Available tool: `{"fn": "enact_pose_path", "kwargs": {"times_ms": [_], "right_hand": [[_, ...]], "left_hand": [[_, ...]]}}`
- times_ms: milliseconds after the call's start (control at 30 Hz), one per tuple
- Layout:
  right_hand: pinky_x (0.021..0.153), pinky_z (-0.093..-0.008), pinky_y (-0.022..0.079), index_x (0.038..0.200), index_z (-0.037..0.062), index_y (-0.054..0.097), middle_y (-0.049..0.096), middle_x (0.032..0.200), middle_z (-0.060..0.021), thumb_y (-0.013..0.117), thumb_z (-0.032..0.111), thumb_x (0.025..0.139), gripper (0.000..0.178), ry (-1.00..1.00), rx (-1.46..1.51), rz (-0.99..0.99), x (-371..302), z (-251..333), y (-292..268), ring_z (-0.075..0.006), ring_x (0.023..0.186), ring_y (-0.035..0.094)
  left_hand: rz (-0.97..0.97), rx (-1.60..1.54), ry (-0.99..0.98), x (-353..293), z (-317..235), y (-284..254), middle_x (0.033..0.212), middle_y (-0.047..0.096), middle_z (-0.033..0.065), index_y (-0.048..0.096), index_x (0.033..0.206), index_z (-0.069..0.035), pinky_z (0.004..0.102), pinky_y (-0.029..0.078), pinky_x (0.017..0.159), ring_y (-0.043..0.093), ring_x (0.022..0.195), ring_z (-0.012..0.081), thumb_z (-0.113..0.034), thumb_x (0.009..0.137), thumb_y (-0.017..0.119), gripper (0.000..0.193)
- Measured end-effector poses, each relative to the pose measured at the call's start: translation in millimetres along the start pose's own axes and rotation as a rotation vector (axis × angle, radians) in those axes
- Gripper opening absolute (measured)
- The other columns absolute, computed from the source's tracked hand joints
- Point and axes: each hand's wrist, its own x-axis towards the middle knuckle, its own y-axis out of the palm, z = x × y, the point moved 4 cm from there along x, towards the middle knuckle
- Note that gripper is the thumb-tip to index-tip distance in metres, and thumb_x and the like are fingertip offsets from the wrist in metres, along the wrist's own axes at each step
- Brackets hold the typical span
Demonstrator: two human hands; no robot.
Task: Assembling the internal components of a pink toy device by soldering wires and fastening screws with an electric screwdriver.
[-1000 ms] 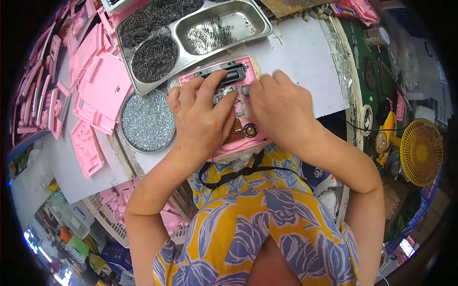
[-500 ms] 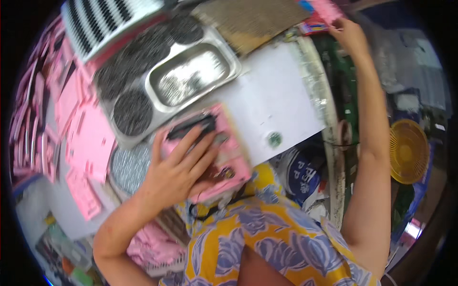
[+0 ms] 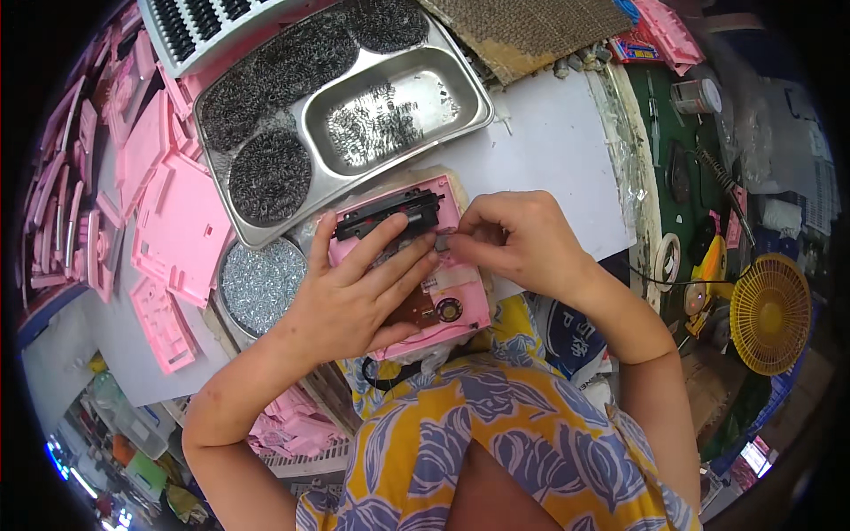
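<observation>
A pink plastic casing [image 3: 478,305] lies low in front of my body, with a long black mechanism [image 3: 390,215] across its far part. My left hand [image 3: 359,296] rests over the casing with its fingers stretched out, their tips just below the black part. From the right, my right hand [image 3: 527,239] reaches to the casing beside those fingertips. Its thumb and forefinger are pinched together by a small grey piece [image 3: 443,239]. Whatever sits between them is too small to make out. A round dark part [image 3: 449,309] and thin wires show at the casing's near end.
A metal tray [image 3: 482,111] with heaps of small dark springs lies beyond the casing. Left of it are a bowl of silvery screws [image 3: 263,288] and stacked pink shells [image 3: 181,230]. White paper [image 3: 567,159], a yellow fan [image 3: 770,314] and a soldering iron [image 3: 744,217] are on the right.
My right hand has come back from the pink and red items at the far right to the casing. My left hand stays spread on the casing. The view has shifted slightly.
</observation>
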Motion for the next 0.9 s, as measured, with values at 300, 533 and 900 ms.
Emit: {"fn": "enact_pose_path", "kwargs": {"times_ms": [300,533,900], "right_hand": [[0.054,-0.041,0.047,0.074,0.0048,0.059,0.061,0.069,-0.0124,0.074,0.017,0.088,0.024,-0.089,-0.109,-0.351,-21,3,21,-0.033,0.06,0.061],[0.057,-0.033,0.049,0.087,0.004,0.066,0.064,0.072,-0.0079,0.079,0.016,0.086,0.018,0.06,0.038,-0.214,-25,-1,13,-0.0218,0.062,0.063],[0.085,-0.047,0.057,0.118,0.0102,0.071,0.074,0.11,-0.0178,0.066,0.041,0.09,0.043,0.571,-1.192,-0.423,117,-318,-415,-0.0356,0.1,0.073]], "left_hand": [[-0.029,-0.007,-0.018,1,-1,3,0.156,0.048,0.0009,0.057,0.144,-0.014,0.0733,0.001,0.117,0.029,0.153,0.0284,-0.052,0.083,0.067,0.073],[-0.031,0.048,0.027,7,-3,4,0.153,0.052,0.0044,0.058,0.141,-0.011,0.072,0.001,0.118,0.031,0.151,0.0349,-0.05,0.084,0.065,0.07],[-0.039,0.143,0.0,-19,4,2,0.152,0.052,-0.0002,0.057,0.144,-0.02,0.069,-0.004,0.119,0.034,0.149,0.031,-0.059,0.091,0.057,0.066]]}}
